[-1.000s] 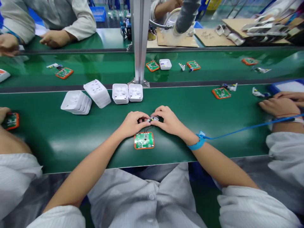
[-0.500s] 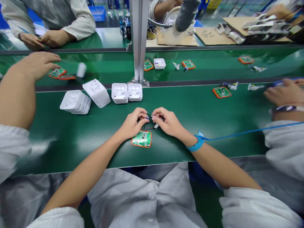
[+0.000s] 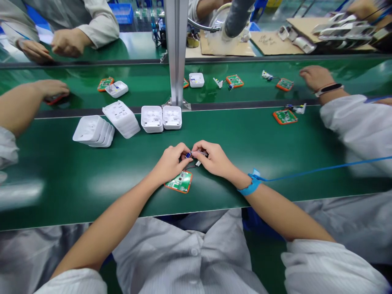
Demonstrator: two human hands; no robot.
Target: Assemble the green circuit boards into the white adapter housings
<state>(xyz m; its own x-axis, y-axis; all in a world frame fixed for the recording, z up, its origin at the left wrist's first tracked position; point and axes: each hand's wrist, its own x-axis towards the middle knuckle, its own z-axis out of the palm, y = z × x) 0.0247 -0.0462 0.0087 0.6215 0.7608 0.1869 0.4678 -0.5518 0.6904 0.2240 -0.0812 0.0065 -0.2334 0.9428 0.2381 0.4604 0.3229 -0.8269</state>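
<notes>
My left hand (image 3: 170, 164) is closed, pinching a small blue component (image 3: 188, 155) between thumb and fingertips. My right hand (image 3: 214, 158) is closed around a small white plastic part (image 3: 198, 163), mostly covered by the fingers. The fingertips of both hands almost meet at the blue component. Below them, a green circuit board with an orange edge (image 3: 183, 182) lies on the green bench, partly under my left hand. Thin dark wires run from the board up toward the held parts. A blue strap (image 3: 251, 187) circles my right wrist.
Stacked white housings (image 3: 151, 119) stand beyond my left hand. Another circuit board (image 3: 284, 116) lies to the right. A metal post (image 3: 177, 53) rises beside the green belt (image 3: 143, 83), which carries boards and housings. Co-workers' hands reach over the belt on both sides.
My hands have come closer together, and the blue component shows more. The board is turned slightly and shifted left. Co-workers' arms have moved at the belt; another housing sits by a board there.
</notes>
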